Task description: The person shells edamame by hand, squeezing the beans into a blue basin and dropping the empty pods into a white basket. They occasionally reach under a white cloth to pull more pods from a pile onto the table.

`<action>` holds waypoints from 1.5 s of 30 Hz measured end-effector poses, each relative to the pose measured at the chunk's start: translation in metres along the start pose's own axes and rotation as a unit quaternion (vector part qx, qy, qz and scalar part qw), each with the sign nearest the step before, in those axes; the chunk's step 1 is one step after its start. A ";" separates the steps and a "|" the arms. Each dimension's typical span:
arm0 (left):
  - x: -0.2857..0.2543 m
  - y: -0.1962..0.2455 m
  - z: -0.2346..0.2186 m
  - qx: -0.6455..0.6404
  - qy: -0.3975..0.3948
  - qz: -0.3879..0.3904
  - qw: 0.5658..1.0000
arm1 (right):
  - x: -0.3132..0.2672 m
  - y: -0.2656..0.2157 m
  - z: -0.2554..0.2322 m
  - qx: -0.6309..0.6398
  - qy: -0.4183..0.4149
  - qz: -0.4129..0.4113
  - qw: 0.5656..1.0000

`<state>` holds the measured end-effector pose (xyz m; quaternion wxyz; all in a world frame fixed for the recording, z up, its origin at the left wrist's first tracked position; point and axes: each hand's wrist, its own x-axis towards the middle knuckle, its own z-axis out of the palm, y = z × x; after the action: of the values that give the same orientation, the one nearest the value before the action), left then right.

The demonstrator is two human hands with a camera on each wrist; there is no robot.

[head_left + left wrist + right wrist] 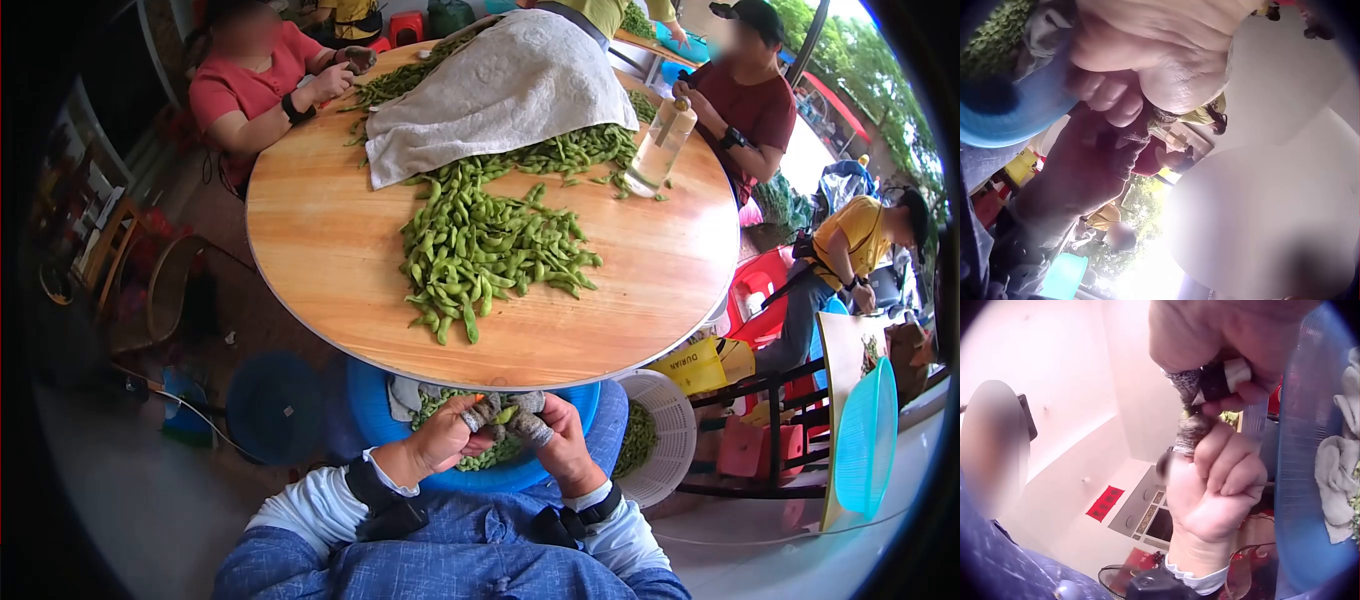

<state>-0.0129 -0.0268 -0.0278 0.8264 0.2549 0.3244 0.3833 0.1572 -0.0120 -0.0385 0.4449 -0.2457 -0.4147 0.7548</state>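
Both hands meet over a blue basin (362,400) at the table's near edge in the head view. The left hand (450,432) and the right hand (556,436) pinch one green pod (506,413) between their wrapped fingertips. In the right wrist view a bit of green shows where the wrapped thumbs and fingers of the left hand (1219,465) and right hand (1222,344) come together. The left wrist view shows the left hand (1154,50) close up, its fingers curled; the pod is hidden there. Shelled beans (490,457) lie in the basin below.
A round wooden table (330,270) holds a pile of pods (480,250), a grey cloth (500,90) over more pods, and a clear bottle (660,145). A white basket (672,430) stands right of the basin. Several people are around the table and beyond.
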 end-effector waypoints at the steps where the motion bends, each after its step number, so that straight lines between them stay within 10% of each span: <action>1: 0.001 0.003 -0.001 0.006 -0.028 -0.003 1.000 | 0.000 -0.003 0.001 -0.005 0.012 0.014 1.000; 5: -0.001 0.016 0.003 0.243 -0.039 0.038 0.968 | -0.002 -0.010 -0.001 -0.001 0.039 0.069 0.997; 11: -0.007 0.015 0.001 0.280 0.011 0.017 0.960 | -0.002 -0.009 0.009 -0.035 0.046 0.063 0.996; 17: -0.005 0.008 0.015 0.295 0.074 0.175 0.937 | -0.001 -0.015 0.013 -0.027 0.088 0.104 0.990; 20: -0.005 0.006 0.005 0.664 0.101 0.211 0.711 | -0.002 -0.014 0.014 -0.044 0.087 0.128 0.987; 23: -0.006 0.006 0.002 0.705 0.066 0.202 0.676 | -0.002 -0.018 0.015 -0.056 0.061 0.128 0.988; 26: -0.005 0.005 -0.009 0.694 0.033 0.189 0.694 | -0.006 -0.014 0.009 -0.066 0.029 0.116 0.991; 32: -0.002 0.010 0.008 0.297 -0.019 0.175 0.938 | -0.007 -0.015 0.011 -0.033 0.004 0.072 0.997; 38: -0.004 0.010 -0.016 0.231 -0.037 0.063 0.970 | -0.007 -0.006 0.007 -0.075 -0.012 0.043 0.996; 45: -0.008 -0.001 -0.025 0.418 0.049 0.007 0.907 | -0.009 0.017 0.003 -0.286 0.027 0.029 0.957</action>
<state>-0.0346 -0.0291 -0.0424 0.6242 0.5601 0.4935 0.2305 0.1517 -0.0254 -0.0515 0.3445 -0.3951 -0.5940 0.6103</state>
